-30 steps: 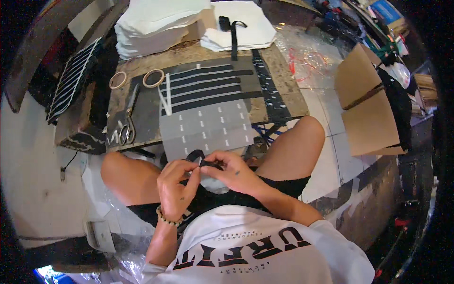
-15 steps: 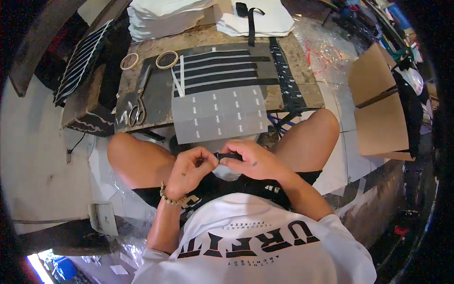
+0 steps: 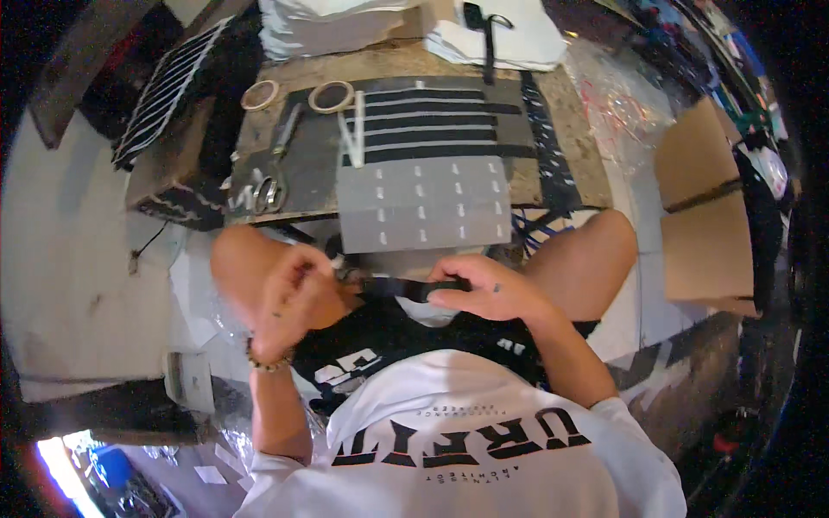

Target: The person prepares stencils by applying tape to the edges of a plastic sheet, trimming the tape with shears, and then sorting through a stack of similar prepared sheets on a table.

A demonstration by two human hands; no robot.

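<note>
Over my lap, a black strap (image 3: 395, 287) stretches sideways between my two hands. My right hand (image 3: 488, 289) pinches its right end between thumb and fingers. Smeared by motion, my left hand (image 3: 289, 298) is at the strap's left end with curled fingers. A tiny pale bit (image 3: 337, 262) shows at its fingertips, too blurred to name. Just beyond the hands, a grey translucent sheet with rows of small white marks (image 3: 423, 207) overhangs the table's near edge. Several black strips (image 3: 427, 125) lie in parallel rows above it, with narrow white strips (image 3: 358, 129) across their left ends.
Scissors (image 3: 275, 181) and two tape rolls (image 3: 332, 97) (image 3: 261, 95) lie on the worn table (image 3: 596, 168). White stacks (image 3: 337, 30) stand at its far side, with a black strap (image 3: 490, 47) on the right one. A cardboard box (image 3: 704, 211) stands to the right.
My hands have moved apart: the left swung leftward from beside the right hand. More of the black strap now shows between them. The whole view has shifted slightly.
</note>
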